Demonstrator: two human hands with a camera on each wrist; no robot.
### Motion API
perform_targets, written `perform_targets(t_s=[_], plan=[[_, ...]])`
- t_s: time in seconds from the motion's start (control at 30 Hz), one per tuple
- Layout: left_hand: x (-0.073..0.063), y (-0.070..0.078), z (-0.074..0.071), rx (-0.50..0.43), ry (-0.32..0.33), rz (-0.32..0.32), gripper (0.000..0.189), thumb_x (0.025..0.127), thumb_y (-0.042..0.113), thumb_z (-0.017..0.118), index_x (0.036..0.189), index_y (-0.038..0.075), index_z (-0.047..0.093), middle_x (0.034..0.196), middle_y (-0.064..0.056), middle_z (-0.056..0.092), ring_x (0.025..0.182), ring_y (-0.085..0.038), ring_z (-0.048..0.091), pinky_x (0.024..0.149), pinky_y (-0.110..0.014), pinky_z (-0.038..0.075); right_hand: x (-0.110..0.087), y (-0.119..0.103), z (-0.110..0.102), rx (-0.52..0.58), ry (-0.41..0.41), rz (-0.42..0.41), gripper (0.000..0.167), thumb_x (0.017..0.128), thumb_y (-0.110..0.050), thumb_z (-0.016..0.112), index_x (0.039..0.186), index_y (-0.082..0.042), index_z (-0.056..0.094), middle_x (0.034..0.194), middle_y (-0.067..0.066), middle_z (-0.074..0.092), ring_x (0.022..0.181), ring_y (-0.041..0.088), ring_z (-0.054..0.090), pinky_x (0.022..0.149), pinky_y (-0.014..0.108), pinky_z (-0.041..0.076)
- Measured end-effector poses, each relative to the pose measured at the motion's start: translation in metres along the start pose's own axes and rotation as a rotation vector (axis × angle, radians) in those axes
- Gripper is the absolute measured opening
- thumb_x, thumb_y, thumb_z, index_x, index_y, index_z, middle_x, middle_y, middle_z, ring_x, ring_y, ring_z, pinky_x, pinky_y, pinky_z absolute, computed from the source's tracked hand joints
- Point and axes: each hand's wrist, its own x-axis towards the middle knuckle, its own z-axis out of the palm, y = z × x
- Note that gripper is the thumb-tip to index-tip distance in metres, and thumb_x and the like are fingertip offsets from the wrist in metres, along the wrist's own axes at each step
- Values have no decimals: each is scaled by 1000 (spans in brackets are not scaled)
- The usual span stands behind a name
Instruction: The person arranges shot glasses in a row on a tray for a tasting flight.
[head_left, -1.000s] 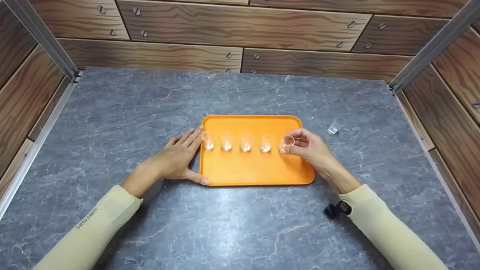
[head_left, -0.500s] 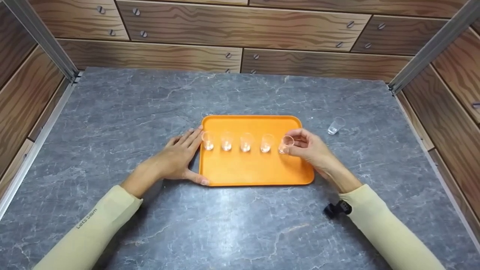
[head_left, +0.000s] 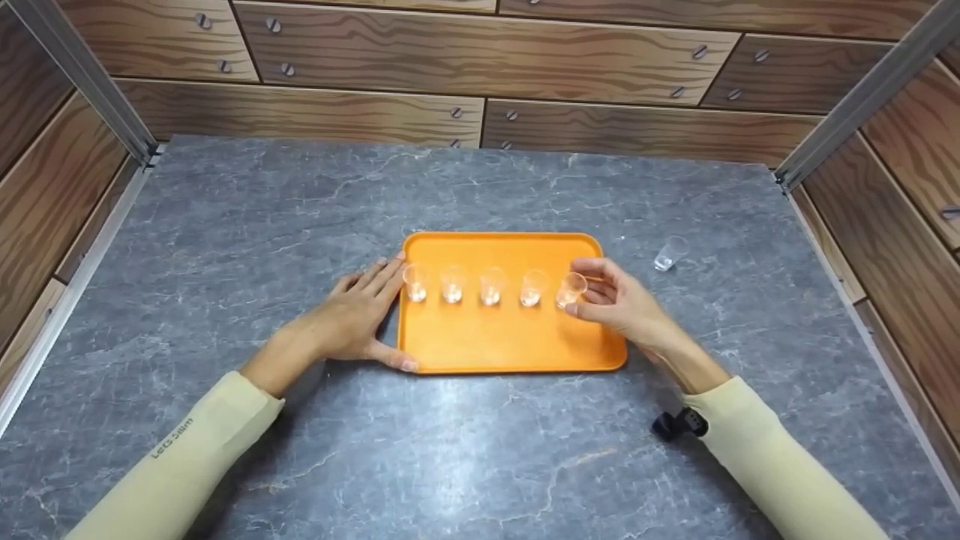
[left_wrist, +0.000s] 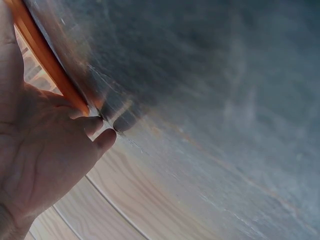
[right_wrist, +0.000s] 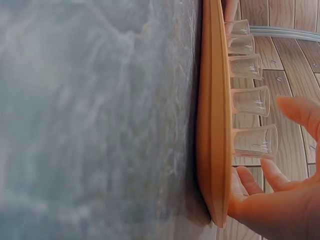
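On an orange tray [head_left: 510,345] stands a row of several clear shot glasses, all upright. My right hand [head_left: 634,307] is at the rightmost shot glass [head_left: 571,290], its thumb and fingers spread around it. In the right wrist view the thumb [right_wrist: 299,111] is apart from that glass [right_wrist: 254,142], while a fingertip lies close to its rim. My left hand [head_left: 356,311] rests along the tray's left edge, fingers at the upper corner and thumb at the lower one. Another shot glass [head_left: 670,253] is on the table, right of the tray.
The tray lies on a grey marbled table [head_left: 300,465]. Wood-patterned panels [head_left: 420,60] enclose the back and sides, with a metal post [head_left: 94,82] at each rear corner. A black device [head_left: 679,424] sits on the right wrist.
My right thumb and fingers have spread away from the rightmost shot glass, which they were pinching before. The left hand and the other glasses stay in place.
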Motion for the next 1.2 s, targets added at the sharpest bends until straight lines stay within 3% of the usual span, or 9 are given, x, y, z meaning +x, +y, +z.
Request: perform_targets(t_s=[0.27,0.63,1.03,1.2], plan=[[0,-1,1,-8,-10,-2,142,83,80,79,174,1,4,181,-19,-1,165,-43,5,127,-69,13,-5,-4,-4,-26,7,-55,76,96,-2,83,158,8,41,165,24,41,155,34,37,129,39,25],[1,-1,1,-12,-3,-3,143,83,80,79,174,0,5,181,-20,0,165,-43,5,127,-69,13,-16,-7,-9,-43,17,-94,76,96,-1,83,158,7,41,167,23,38,157,34,33,130,41,21],[2,-2,2,6,-6,-2,142,83,82,78,174,0,4,181,-22,2,165,-43,6,127,-67,14,-30,-5,-24,-8,78,-114,68,100,-1,78,157,8,42,162,27,42,155,39,38,125,33,33],[1,-2,1,-1,11,14,142,83,79,80,174,-1,6,180,-23,5,165,-42,9,126,-68,17,-34,-2,-30,40,110,-120,63,101,4,73,156,7,43,160,29,44,151,39,44,116,31,45]])
